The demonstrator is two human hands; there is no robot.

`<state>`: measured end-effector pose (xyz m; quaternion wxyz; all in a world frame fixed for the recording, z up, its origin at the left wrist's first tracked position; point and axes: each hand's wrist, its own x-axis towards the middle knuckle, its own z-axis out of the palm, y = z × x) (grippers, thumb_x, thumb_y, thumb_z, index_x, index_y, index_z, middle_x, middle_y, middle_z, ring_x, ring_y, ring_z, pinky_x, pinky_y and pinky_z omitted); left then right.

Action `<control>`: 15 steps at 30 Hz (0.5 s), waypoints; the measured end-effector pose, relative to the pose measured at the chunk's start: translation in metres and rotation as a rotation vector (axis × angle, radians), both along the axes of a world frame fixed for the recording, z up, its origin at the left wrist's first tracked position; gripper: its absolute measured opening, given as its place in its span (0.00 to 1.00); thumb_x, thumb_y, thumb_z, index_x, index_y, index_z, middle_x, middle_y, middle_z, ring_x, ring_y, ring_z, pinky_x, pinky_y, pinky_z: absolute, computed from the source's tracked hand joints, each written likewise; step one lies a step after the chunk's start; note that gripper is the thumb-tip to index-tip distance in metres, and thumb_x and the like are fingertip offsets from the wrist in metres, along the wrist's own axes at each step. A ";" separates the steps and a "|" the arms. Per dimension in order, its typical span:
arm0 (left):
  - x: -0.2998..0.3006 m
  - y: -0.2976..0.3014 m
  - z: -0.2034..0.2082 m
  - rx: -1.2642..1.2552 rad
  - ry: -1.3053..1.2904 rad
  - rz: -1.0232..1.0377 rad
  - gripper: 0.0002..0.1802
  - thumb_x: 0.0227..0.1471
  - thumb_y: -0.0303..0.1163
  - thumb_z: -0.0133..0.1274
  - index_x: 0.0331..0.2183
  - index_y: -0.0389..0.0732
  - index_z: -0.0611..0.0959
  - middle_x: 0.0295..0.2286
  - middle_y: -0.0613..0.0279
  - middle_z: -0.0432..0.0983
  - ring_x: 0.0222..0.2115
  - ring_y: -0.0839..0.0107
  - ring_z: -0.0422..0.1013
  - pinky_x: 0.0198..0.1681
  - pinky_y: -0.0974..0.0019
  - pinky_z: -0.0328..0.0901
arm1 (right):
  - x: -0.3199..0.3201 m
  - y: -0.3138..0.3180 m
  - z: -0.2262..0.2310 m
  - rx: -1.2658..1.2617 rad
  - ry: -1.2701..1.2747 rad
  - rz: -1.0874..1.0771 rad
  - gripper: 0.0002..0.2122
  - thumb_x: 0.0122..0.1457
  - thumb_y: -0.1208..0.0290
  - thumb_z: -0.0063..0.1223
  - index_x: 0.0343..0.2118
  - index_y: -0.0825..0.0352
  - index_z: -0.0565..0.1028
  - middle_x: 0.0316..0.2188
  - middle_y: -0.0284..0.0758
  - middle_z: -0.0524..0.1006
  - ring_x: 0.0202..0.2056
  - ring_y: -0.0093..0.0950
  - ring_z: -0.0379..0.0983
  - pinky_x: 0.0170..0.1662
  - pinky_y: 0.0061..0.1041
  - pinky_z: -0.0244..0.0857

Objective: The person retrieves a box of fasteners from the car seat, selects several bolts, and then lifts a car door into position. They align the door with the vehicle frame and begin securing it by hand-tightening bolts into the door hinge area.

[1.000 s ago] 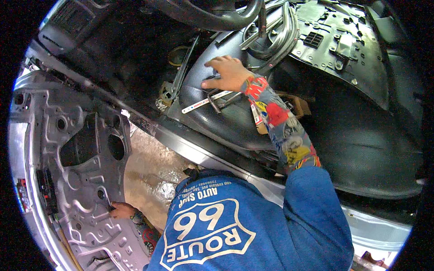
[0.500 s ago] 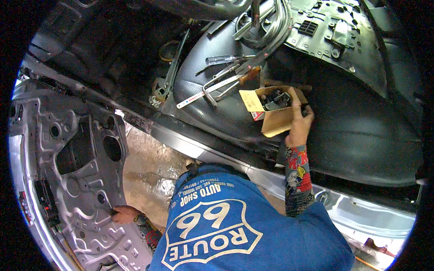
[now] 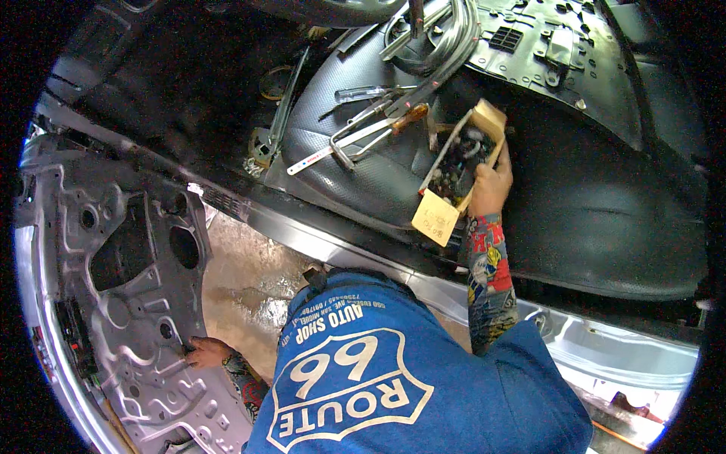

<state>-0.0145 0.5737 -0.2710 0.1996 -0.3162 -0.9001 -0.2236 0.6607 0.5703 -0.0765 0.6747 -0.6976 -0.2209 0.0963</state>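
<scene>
My right hand (image 3: 492,185) is closed on the side of a small open cardboard box (image 3: 439,217), its thumb over the near edge. The box is tilted above the black car seat (image 3: 582,227), flaps open at both ends. Small dark parts (image 3: 460,163), too blurred to name, fill it. My left hand (image 3: 209,352) rests on the bare metal inner side of a car door (image 3: 144,333), fingers apart; nothing can be made out in it. A patterned sleeve covers each forearm.
Left of the box, a hacksaw (image 3: 340,148) with a wooden handle and a screwdriver (image 3: 363,94) lie on the seat. Bundled trim strips (image 3: 454,57) and a perforated panel (image 3: 522,45) are farther back. The metal door sill (image 3: 302,240) runs between me and the seat.
My right hand has turned and tilted the box, so its length now points toward me and one flap hangs at the near end. My left hand has stayed at the door.
</scene>
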 end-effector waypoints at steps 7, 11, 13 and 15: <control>0.015 0.001 0.023 0.119 -0.148 -0.024 0.46 0.58 0.65 0.43 0.47 0.23 0.67 0.42 0.24 0.66 0.43 0.29 0.66 0.47 0.33 0.61 | 0.025 0.028 0.014 -0.060 0.021 0.579 0.37 0.42 0.89 0.39 0.63 0.72 0.64 0.59 0.40 0.70 0.59 0.28 0.67 0.62 0.24 0.58; 0.009 0.000 0.030 0.103 -0.115 -0.035 0.42 0.58 0.63 0.45 0.46 0.25 0.70 0.41 0.26 0.68 0.40 0.30 0.68 0.45 0.35 0.65 | 0.035 0.029 0.004 -0.231 -0.176 0.542 0.36 0.40 0.88 0.39 0.61 0.75 0.67 0.58 0.42 0.71 0.59 0.30 0.68 0.63 0.25 0.57; 0.007 0.000 0.030 0.075 -0.163 0.032 0.40 0.58 0.61 0.45 0.45 0.26 0.70 0.41 0.27 0.69 0.40 0.31 0.69 0.45 0.35 0.65 | 0.042 0.029 -0.001 -0.201 -0.251 0.419 0.36 0.39 0.88 0.38 0.59 0.75 0.69 0.58 0.42 0.71 0.60 0.31 0.67 0.64 0.26 0.56; 0.005 0.000 0.029 0.066 -0.158 0.045 0.39 0.58 0.60 0.46 0.45 0.26 0.71 0.41 0.28 0.70 0.41 0.32 0.70 0.45 0.36 0.65 | 0.050 0.029 -0.005 -0.162 -0.158 0.224 0.35 0.38 0.89 0.38 0.57 0.74 0.71 0.58 0.43 0.71 0.61 0.32 0.66 0.65 0.26 0.55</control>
